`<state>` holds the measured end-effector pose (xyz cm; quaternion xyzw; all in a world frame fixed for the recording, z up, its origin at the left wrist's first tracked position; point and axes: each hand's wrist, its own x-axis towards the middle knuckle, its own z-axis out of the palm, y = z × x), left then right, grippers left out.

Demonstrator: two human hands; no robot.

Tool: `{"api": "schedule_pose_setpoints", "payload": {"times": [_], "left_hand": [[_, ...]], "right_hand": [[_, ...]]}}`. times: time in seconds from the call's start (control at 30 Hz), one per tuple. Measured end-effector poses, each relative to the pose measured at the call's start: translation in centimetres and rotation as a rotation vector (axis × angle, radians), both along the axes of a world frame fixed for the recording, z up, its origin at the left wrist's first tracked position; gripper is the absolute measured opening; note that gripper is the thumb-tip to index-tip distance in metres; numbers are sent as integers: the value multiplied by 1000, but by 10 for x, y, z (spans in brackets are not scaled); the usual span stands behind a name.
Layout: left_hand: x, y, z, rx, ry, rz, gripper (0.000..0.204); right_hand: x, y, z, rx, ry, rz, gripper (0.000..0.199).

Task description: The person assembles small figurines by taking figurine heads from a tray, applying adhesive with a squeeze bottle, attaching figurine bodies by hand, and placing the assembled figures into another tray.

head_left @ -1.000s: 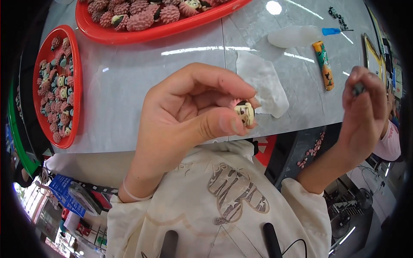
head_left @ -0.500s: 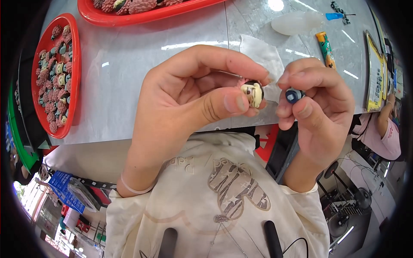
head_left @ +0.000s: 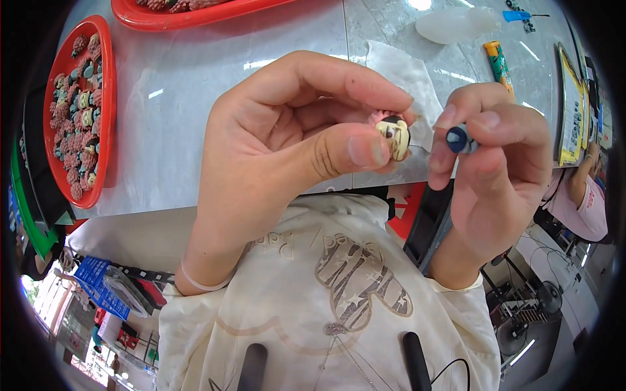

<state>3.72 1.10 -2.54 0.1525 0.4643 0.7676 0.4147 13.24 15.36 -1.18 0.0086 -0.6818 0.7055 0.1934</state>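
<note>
Between the thumb and fingers of my left hand (head_left: 274, 130) is a small figurine head (head_left: 395, 137) with a cream face, dark hair and a pink textured part. Its face is turned toward me. A short way to the right, my right hand (head_left: 499, 153) pinches a small dark blue and grey piece (head_left: 459, 139), perhaps a figurine body, its round end toward me. The two pieces are apart, both held above the table's near edge. Under and behind them lies a white cloth (head_left: 404, 78).
A red tray (head_left: 112, 117) of small pink, cream and grey figurine parts stands at the left, another red tray (head_left: 195, 25) at the far side. Back right lie a translucent bottle (head_left: 456, 25), an orange-and-green tube (head_left: 499, 65) and a blue-hubbed needle (head_left: 518, 15). Another person (head_left: 590, 208) is at far right.
My right hand has moved right with the blue piece, widening the gap between the hands. The figurine head in my left hand has turned so that more of its face shows.
</note>
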Motion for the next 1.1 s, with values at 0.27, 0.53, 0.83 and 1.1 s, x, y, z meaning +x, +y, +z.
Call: {"api": "schedule_pose_setpoints", "payload": {"times": [0.27,0.53,0.83,1.1], "left_hand": [[-1,1,0,7,6,-22,43],[-1,1,-2,10,10,-23,43],[0,2,-2,24,-9,1,42],[2,5,-2,69,6,29,35]], "right_hand": [[6,-5,10,23,-173,-123,28],[2,-1,7,163,-96,-150,21],[1,-4,10,199,-70,-74,21],[4,-8,10,330,-32,-145,19]]}}
